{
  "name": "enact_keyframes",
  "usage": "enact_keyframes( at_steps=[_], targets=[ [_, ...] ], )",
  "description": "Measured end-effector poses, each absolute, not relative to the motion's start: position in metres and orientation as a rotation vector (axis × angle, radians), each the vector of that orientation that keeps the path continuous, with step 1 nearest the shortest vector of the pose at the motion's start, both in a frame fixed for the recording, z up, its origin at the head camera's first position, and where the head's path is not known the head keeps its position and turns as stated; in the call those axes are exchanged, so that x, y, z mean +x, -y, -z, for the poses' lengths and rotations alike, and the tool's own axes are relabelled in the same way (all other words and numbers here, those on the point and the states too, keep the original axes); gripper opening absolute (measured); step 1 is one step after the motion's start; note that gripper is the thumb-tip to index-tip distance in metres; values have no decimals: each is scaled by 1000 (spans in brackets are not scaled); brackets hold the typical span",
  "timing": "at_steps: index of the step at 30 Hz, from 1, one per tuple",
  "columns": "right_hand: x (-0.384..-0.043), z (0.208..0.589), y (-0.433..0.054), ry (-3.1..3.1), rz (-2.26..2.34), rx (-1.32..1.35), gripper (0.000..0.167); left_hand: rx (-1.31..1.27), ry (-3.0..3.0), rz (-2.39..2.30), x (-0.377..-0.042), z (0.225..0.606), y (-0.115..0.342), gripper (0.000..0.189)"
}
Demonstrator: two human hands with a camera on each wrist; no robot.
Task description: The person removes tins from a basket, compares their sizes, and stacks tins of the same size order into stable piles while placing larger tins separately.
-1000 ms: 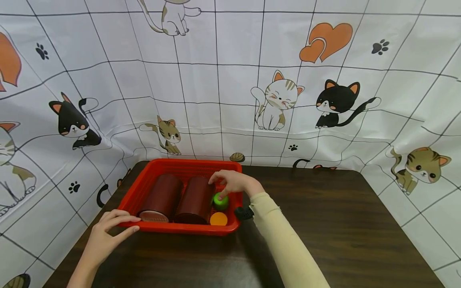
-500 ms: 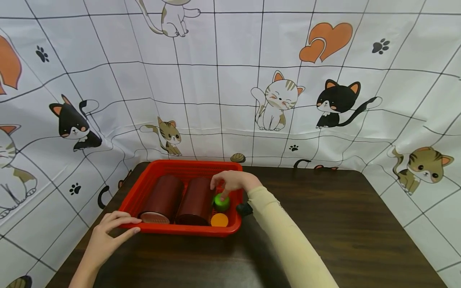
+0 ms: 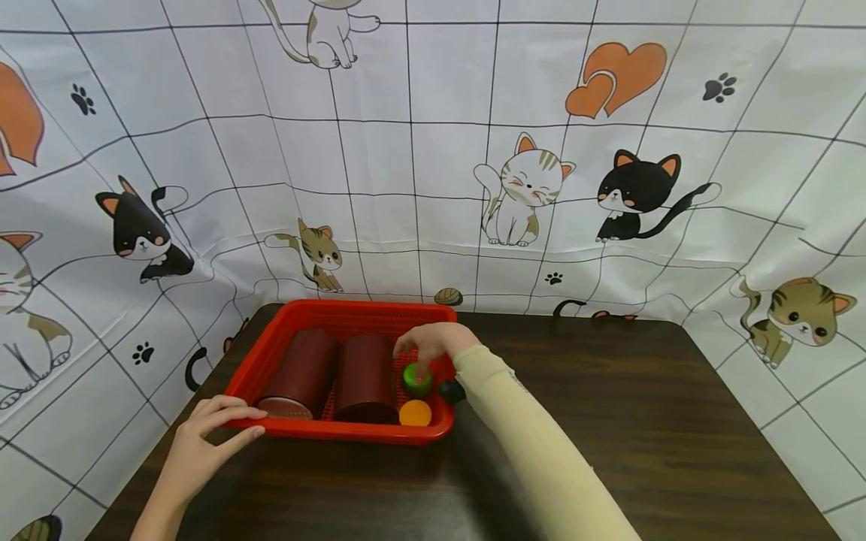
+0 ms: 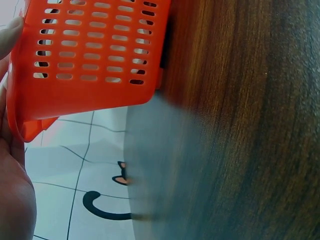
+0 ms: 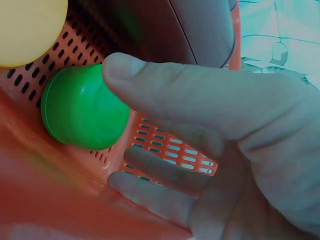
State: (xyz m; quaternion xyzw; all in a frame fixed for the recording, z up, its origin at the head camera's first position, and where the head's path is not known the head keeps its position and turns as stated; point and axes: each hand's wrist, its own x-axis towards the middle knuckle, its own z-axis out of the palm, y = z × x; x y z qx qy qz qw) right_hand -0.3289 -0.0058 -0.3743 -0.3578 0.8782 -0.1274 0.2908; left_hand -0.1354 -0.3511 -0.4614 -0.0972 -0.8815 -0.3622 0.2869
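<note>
1. Green glossy rounded cylinder (image 3: pixel 413 388): stands at the right end of the red perforated plastic basket (image 3: pixel 338 429), between the nearer dark-red cylinder and the basket's right wall
2. Right hand (image 3: pixel 436 342): reaches over the basket's right side from a pale yellow sleeve (image 3: pixel 541 443); fingers spread apart, thumb tip overlapping the green cylinder's edge, though firm contact cannot be told
3. Left hand (image 3: pixel 198 442): holds the basket at its near left corner, the rim between thumb and fingers
4. Yellow-orange round disc-topped piece (image 3: pixel 415 413): in the basket's near right corner, just beside the green cylinder on the person's side
5. Two large dark-red cylinders (image 3: pixel 366 376): lie on their sides next to each other across the basket's left and middle; the left one shows a pale near end
6. Dark brown wood-grained table (image 3: pixel 595 406): bears the basket toward its far left part
7. White gridded backdrop (image 3: pixel 440 188): hangs behind and at both sides, printed with cats, paw marks and orange hearts
</note>
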Motion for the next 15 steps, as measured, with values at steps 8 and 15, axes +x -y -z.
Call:
enact_keyframes(
  at_steps=[8, 15],
  targets=[
    [-332, 375, 11, -2321, 256, -916, 60, -234, 2370, 972, -136, 464, 351, 33],
    [-335, 376, 15, -2258, 314, -832, 62, -242, 2364, 966, -136, 463, 353, 34]
  ],
)
